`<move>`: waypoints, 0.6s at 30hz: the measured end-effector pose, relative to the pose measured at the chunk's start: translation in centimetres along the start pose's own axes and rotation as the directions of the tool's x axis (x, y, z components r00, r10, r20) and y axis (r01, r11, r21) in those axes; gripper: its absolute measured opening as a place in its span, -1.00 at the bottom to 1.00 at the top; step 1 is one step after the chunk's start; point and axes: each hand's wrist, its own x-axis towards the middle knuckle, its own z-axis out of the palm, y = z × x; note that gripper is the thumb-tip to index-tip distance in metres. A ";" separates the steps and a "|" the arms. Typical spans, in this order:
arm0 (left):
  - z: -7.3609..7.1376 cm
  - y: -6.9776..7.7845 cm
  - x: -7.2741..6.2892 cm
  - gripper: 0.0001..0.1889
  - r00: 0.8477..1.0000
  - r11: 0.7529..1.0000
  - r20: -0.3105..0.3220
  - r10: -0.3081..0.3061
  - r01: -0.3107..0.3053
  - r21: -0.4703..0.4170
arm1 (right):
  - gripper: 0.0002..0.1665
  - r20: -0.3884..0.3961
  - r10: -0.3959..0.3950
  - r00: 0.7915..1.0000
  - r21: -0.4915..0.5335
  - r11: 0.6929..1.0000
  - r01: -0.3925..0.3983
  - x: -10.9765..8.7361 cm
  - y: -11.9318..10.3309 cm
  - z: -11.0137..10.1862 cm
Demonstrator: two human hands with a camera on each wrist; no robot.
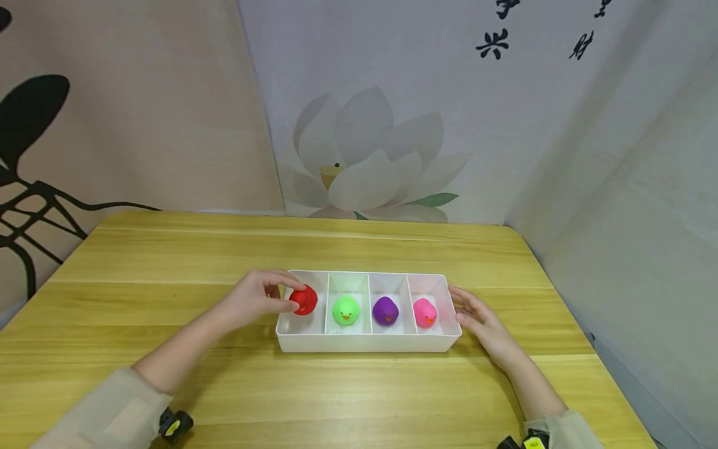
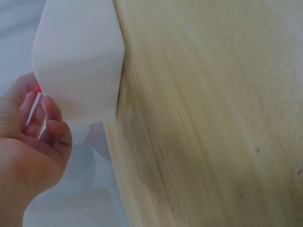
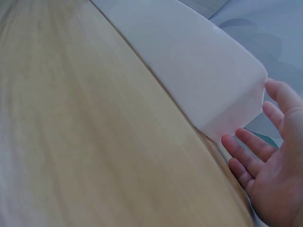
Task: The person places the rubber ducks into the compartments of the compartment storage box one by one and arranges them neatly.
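Observation:
A white box (image 1: 359, 343) with several compartments in a row stands on the table. My left hand (image 1: 260, 299) pinches a red toy duck (image 1: 304, 300) between thumb and fingers, at the leftmost compartment; its face does not show. In the left wrist view only a sliver of the red duck (image 2: 38, 88) appears past the box wall. A green toy duck (image 1: 346, 310), a purple one (image 1: 386, 311) and a pink one (image 1: 425, 312) sit one to a compartment, rightward in that order. Against the box's right end rests my right hand (image 1: 483, 324), fingers loosely extended; the right wrist view shows its fingertips (image 3: 228, 140) at the end wall.
The wooden table (image 1: 359, 399) extends around the box on all sides. Behind its far edge hangs a pale curtain (image 1: 392, 125) with a printed lotus and dark characters. Another pale cloth (image 1: 634, 206) runs along the right side.

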 end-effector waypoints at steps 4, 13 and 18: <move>0.1 -0.5 0.4 -0.72 0.999 1.000 0.038 0.022 -0.023 0.022 | -0.42 -0.001 -0.001 1.000 -0.007 1.000 0.001 -0.1 0.0 0.0; 0.4 -0.5 0.9 -0.72 0.998 0.997 0.062 -0.017 0.012 0.079 | -0.43 0.009 -0.029 1.000 -0.005 1.000 0.030 -0.1 0.1 0.0; 0.6 -0.3 1.3 -0.75 0.996 0.992 0.073 -0.045 0.036 0.121 | -0.42 0.003 -0.022 1.000 0.007 1.000 0.022 0.0 0.3 0.0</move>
